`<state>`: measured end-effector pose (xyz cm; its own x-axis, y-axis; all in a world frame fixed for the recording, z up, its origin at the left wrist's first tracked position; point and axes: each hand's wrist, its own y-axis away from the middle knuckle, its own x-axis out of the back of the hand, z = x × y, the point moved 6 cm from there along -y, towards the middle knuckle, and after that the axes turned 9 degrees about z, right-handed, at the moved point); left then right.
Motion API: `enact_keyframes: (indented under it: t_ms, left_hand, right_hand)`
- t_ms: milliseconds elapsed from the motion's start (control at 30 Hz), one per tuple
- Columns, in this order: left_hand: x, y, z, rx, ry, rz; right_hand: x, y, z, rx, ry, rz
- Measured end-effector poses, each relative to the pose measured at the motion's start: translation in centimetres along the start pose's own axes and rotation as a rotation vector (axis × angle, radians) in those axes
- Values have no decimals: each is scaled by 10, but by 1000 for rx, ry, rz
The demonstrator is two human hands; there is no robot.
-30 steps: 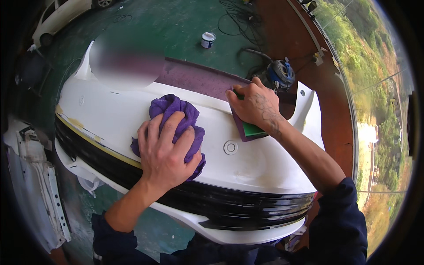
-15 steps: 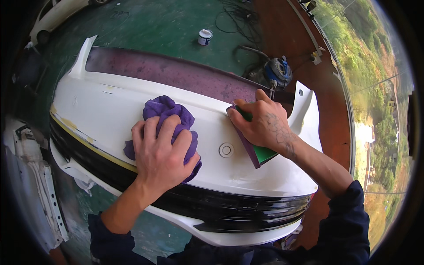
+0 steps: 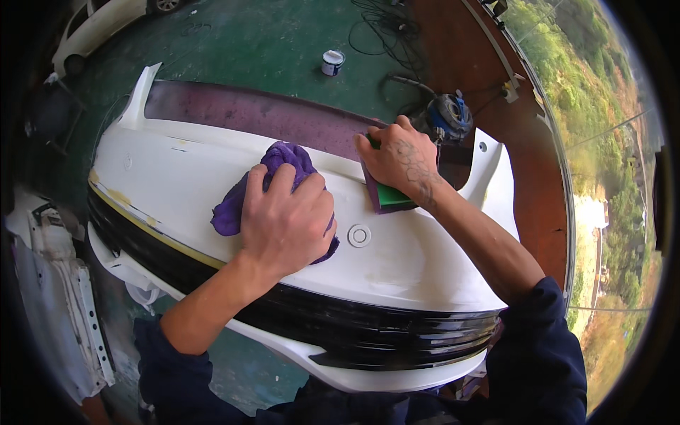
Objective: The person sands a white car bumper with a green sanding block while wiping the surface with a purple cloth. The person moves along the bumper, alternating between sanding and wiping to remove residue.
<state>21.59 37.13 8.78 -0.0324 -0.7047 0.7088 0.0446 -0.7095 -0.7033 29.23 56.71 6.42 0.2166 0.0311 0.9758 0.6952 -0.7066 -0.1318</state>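
Hands well apart, each loaded. Left hand [image 3: 290,219] bunches a purple cloth [image 3: 230,212] against the white bumper cover [image 3: 407,265], about midway between far and near edges. Right hand [image 3: 400,159] grips a green sanding block [image 3: 393,196], purple-faced, at the bumper's far edge, right of middle. Step in hand reads as rubbing down the shell, cloth ready for wiping. Next stroke calls for even pressure and a flat block; its underside is hidden, so contact is hard to judge.

Surface: mostly matt white, yellowish patches along the left near edge, round ring [image 3: 359,236] between the hands, glossy black strip [image 3: 375,333] below. Room: green floor [image 3: 262,49], paint can [image 3: 333,62] beyond the far edge, blue-and-black vacuum [image 3: 448,117] off the far right corner, pale car [image 3: 106,32] far left.
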Motion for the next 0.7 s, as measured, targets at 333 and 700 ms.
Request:
enact_keyframes:
  t_ms: [333, 700]
  left_hand:
    - [3, 5, -1, 47, -27, 47]
    - [7, 11, -5, 57, -36, 37]
  right_hand:
    - [10, 10, -18, 67, -56, 128]
    - [11, 22, -23, 59, -99, 114]
